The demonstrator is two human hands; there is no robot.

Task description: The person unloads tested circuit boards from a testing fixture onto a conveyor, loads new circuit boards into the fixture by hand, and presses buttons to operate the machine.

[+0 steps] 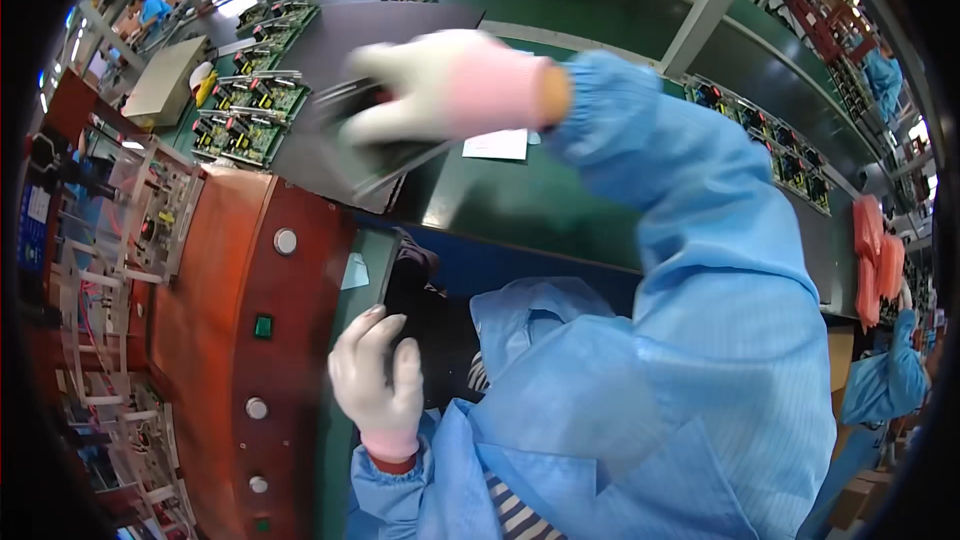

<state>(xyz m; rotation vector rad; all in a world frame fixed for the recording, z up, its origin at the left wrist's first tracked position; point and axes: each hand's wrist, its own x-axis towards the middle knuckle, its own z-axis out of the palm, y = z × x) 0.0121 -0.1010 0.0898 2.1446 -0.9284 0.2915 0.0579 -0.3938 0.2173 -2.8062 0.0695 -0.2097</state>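
Observation:
My right hand (430, 88), in a white glove with a pink cuff, is over the dark mat (345, 45) on the bench. Its fingers are closed round a circuit board (392, 162), smeared by motion, with metal strips along its edges. My left hand (378, 375), gloved the same way, is raised beside the red-brown machine housing (255, 285). Its fingers are bent and apart, and nothing shows in them. Several green circuit boards (240, 135) with black and red parts stand in rows to the left of my right hand.
Knobs and a green button (263, 327) sit on the housing; a clear-covered test fixture (120, 270) is at far left. White paper (496, 145) lies on the green bench. More boards (765, 130) line the right side, near pink bags (868, 255). Co-workers sit beyond.

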